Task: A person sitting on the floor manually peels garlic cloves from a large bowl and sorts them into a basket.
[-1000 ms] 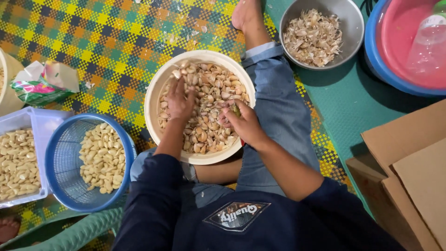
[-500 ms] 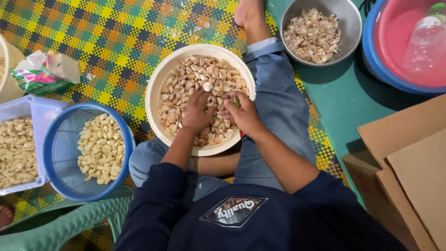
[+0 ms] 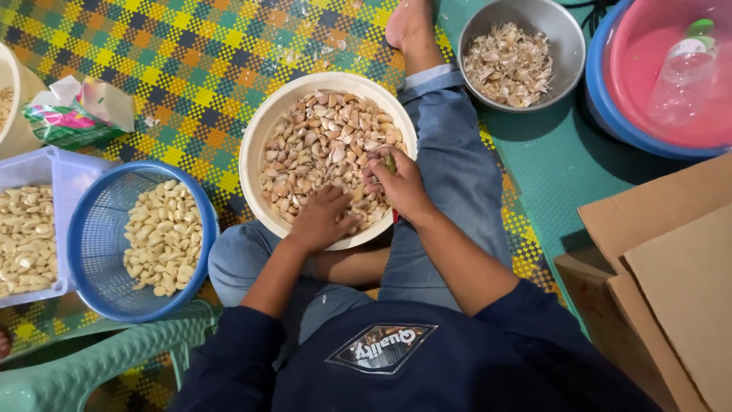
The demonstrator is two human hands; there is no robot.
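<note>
A cream bowl full of unpeeled garlic cloves rests on my lap. My left hand lies palm down on the cloves at the bowl's near edge, fingers curled into the pile; what is under them is hidden. My right hand is at the bowl's right rim, closed around a small knife, with a greenish tip showing above the fingers and a red bit below the palm.
A blue basket of peeled cloves and a pale tub of more stand at left. A steel bowl of garlic skins and a pink-and-blue basin holding a plastic bottle are at top right. Cardboard lies right, a green plastic chair lower left.
My left hand has slid from the upper left of the bowl down to its near edge. My right hand has shifted slightly up along the right rim.
</note>
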